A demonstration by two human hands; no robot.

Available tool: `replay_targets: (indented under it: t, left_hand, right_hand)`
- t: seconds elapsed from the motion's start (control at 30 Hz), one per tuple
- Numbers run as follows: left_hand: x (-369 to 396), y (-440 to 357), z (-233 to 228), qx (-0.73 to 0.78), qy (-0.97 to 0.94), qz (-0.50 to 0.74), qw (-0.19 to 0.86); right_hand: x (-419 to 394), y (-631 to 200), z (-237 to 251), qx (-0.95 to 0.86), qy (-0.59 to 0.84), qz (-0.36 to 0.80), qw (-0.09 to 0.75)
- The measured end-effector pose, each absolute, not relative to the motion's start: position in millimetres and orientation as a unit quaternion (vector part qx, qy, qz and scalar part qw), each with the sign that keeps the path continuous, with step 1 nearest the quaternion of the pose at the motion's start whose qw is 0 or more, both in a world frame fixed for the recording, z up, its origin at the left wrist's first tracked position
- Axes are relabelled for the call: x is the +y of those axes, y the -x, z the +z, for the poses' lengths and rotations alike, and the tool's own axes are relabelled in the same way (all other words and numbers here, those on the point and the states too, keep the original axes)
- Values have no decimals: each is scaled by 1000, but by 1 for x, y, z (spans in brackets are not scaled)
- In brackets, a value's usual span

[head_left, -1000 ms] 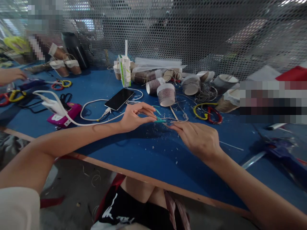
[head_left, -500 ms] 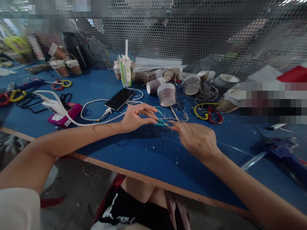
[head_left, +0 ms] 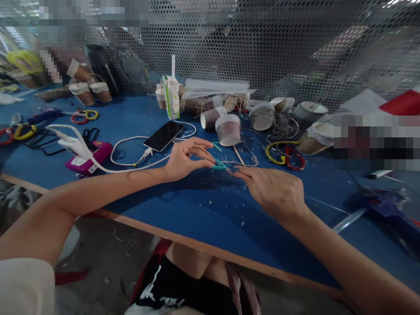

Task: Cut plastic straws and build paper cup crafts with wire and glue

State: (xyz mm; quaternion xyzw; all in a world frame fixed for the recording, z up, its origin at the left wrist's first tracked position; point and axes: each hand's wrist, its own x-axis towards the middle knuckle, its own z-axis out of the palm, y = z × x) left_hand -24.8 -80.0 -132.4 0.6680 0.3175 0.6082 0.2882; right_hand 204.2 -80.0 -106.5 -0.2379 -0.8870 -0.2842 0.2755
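My left hand (head_left: 187,160) is above the blue table, its thumb and fingers closed on a thin, curved teal piece (head_left: 218,165). Part of that piece shows past the upper fingertips and part by the thumb; the fingers hide the rest, so its kind is unclear. Just to the right, my right hand (head_left: 274,186) is pinched, fingertips pointing at the teal piece with a small gap between. Whatever it pinches is too small to make out. Behind the hands lie a thin wooden stick (head_left: 239,155) and a spool wound with purplish thread (head_left: 228,131).
A black phone (head_left: 164,135) with white cables lies left, beside a magenta power adapter (head_left: 88,157). Yellow-and-red-handled scissors (head_left: 285,156) and a blue glue gun (head_left: 390,214) are on the right. A drink carton (head_left: 171,98) stands behind. White scraps dot the table (head_left: 197,218).
My right hand has drawn slightly to the right, away from the teal piece. The teal piece has shifted a little in my left fingers; the left hand has hardly moved.
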Motion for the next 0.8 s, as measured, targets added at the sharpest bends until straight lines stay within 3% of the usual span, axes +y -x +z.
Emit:
replay_targets:
  t: [0.5,0.67,0.8]
  left_hand:
    - [-75,9,-128,310,-532,678,400]
    - [-58,-7,-94,284,-507,714,391]
    - [-48,-19,-39,241,-563,698,371]
  right_hand:
    - [-75,-194,-106,-873,306,-278,258]
    - [-59,-193,-84,-864,368,-160,303]
    - [-46,-186,-55,-839,364,46,402]
